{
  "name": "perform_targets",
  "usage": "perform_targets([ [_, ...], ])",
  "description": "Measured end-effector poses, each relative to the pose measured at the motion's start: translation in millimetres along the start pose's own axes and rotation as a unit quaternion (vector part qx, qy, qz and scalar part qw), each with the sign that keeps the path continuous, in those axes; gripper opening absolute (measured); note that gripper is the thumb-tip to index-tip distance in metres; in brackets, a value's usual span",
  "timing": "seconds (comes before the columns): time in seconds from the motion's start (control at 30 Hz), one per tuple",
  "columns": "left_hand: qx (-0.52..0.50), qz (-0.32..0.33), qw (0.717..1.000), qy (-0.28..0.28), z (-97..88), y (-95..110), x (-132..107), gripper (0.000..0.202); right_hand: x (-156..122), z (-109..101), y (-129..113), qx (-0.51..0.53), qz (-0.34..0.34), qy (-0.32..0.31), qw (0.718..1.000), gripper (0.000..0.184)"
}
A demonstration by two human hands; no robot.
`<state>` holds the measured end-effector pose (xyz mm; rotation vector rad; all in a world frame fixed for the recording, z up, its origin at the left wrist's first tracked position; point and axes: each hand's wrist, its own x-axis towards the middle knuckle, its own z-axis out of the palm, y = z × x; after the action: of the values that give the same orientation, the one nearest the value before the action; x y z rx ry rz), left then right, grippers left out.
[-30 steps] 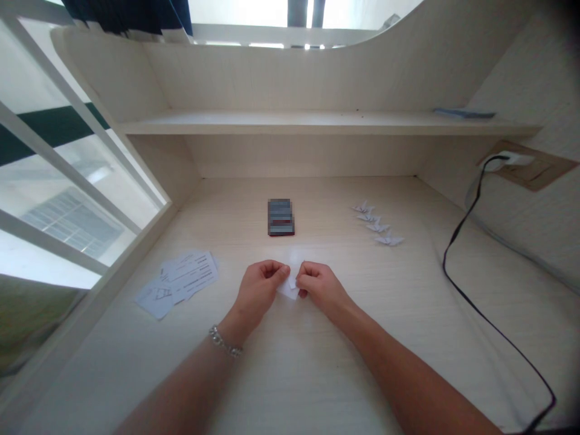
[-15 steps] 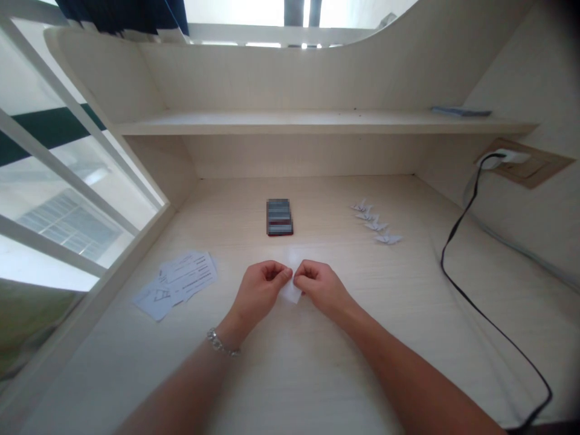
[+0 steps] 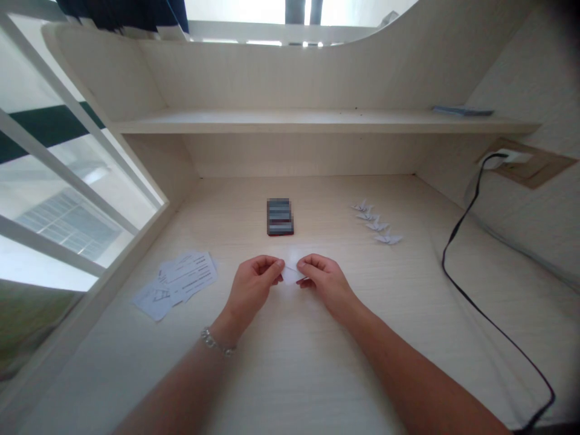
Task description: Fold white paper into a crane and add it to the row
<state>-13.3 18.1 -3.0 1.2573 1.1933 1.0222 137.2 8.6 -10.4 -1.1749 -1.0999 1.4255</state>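
- Holding a small piece of white paper [image 3: 290, 275] just below the middle of the frame, both hands stand a little wider apart than half a second ago, when the thumbs nearly met.
- More of the paper's upper part now shows between them, with a slanting line across it; for the work in hand, this suggests the sheet is being handled from its two sides rather than pinched at one spot.
- The left hand [image 3: 258, 279] has thumb and forefinger clamped on the paper's left side; the right hand [image 3: 325, 279] pinches its right side, other fingers curled under.
- Both edges vanish behind the fingertips, and the slanting line is perhaps a fold, though the paper is too small and pale to be sure.
- Just above the hands in the frame, a dark box [image 3: 280, 216] lies on the desk [image 3: 290, 374], its top blurred into blocks.
- Right of centre, white paper birds [image 3: 388, 239] sit in a slanting row, their folds hard to make out.
- At left, printed sheets [image 3: 188, 278] overlap, partly covering one another; their print is unreadable.
- A black cable [image 3: 454, 232] runs down the right side and is lost at the lower right.
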Motion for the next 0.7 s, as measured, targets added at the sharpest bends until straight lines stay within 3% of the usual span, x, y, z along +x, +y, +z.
perform_targets([
  [0.17,0.062,-0.018,0.993,-0.097,-3.5,1.5,-1.1,0.013,-0.1,-8.1,-1.4,-0.107,-0.032,-0.069,0.991,0.012],
  [0.3,0.036,-0.043,0.990,-0.131,-4.7,6.5,-2.7,0.008,-0.8,-10.2,-6.2,-0.089,-0.011,-0.091,0.992,0.010],
  [0.53,-0.004,-0.074,0.983,-0.168,-9.5,14.0,-5.4,0.010,0.4,-22.7,-13.6,-0.031,0.001,-0.087,0.996,0.008],
  [0.7,-0.011,-0.065,0.986,-0.151,-17.6,14.7,-4.4,0.009,0.4,-35.9,-20.5,0.016,-0.035,-0.023,0.999,0.008],
])
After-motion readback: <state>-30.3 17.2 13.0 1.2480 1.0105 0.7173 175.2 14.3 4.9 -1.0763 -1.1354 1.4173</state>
